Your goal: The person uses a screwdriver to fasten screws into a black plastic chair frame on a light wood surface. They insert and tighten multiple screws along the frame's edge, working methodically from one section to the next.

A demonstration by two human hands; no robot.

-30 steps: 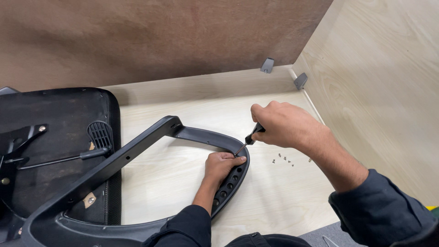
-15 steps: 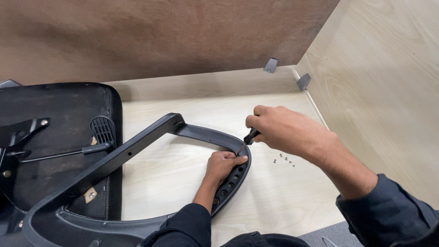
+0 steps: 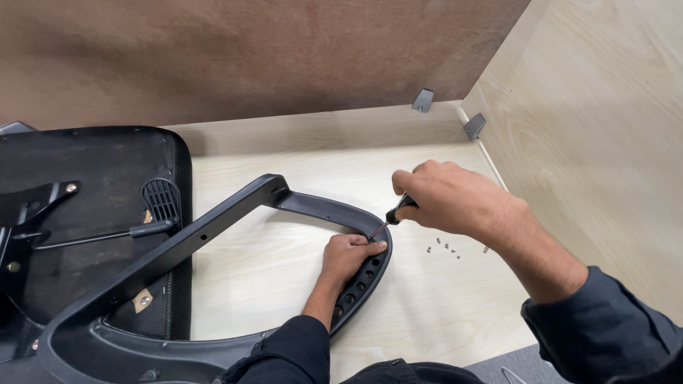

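The right hand (image 3: 455, 199), right of the frame's centre, is closed in a fist around the dark handle of a small screwdriver (image 3: 390, 219). The tool's long axis slants from upper right to lower left, its thin tip pointing down-left onto the curved end of the black plastic chair frame (image 3: 235, 210). The left hand (image 3: 348, 256), just below that tip, is curled over the same curve, thumb on the upper side and fingers wrapped over the inner edge, gripping it. The frame's loop runs from the lower left of the picture up to the centre and back round, with a row of holes along its right curve. A few small screws (image 3: 442, 247) lie on the pale wooden tabletop (image 3: 284, 263) just right of the hands. The upturned black seat base (image 3: 85, 185) fills the left of the frame.
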